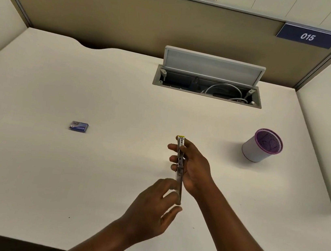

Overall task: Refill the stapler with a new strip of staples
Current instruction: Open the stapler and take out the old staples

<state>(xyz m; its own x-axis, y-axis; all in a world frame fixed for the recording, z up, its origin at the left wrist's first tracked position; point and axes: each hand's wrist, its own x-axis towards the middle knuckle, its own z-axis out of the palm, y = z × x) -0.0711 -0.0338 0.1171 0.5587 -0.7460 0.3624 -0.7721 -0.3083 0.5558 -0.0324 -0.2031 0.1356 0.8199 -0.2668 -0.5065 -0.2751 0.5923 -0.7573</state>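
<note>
From the head view, the person's right hand (193,169) is curled round the stapler (179,165), holding it above the worktop (47,172) on its edge, with the yellow tip pointing away from them; the left hand (152,210) has thumb and forefinger closed on the near end of the metal body, the other fingers loosely bent; whether the magazine is already open I cannot tell, as the blur hides the join; I judge this to be the opening step, with no new strip in either hand; the next move looks to call for freeing the left hand and reaching well out to the left, where the small blue staple box (79,126) lies shut on the worktop, well apart from both hands; nothing lies between hand and box; to the right stands a white pen pot (262,145) with a purple mesh lining, clear of the work; behind, a cable hatch (211,68) is propped open with wires inside, and a plate on the partition reads 015 (307,37).
</note>
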